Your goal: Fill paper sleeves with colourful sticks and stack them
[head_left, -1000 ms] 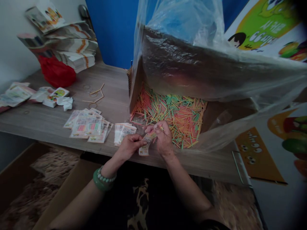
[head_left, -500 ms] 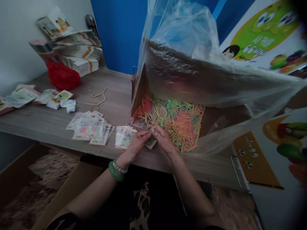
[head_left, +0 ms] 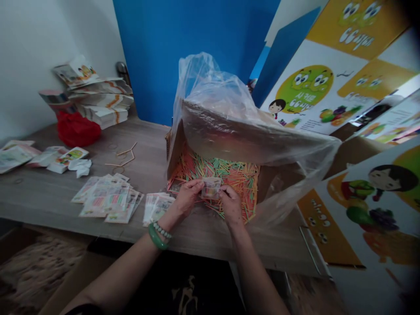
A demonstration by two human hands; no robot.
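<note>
Between my two hands is a small printed plastic packet [head_left: 211, 188], raised over the front of an open box. My left hand [head_left: 187, 197] pinches its left edge, and my right hand [head_left: 231, 204] pinches the right edge. Behind it, the plastic-lined cardboard box [head_left: 216, 127] holds a heap of thin coloured sticks [head_left: 236, 173] in orange, green and yellow. Left of my left hand lies a small stack of packets [head_left: 156, 205]. Farther left, filled packets [head_left: 105, 199] with coloured sticks showing through are spread in an overlapping pile.
A red plastic bag [head_left: 78, 129] and stacked flat printed cartons [head_left: 105, 103] stand at the table's back left. Rubber bands, bent sticks [head_left: 127, 155] and a crumpled tissue [head_left: 80, 167] lie nearby. Large printed cartons [head_left: 305, 92] rise on the right, before a blue panel [head_left: 193, 35].
My hands have lifted and spread apart, so the packet now shows flat between them. The camera view has tilted upward, showing more of the cartons on the right.
</note>
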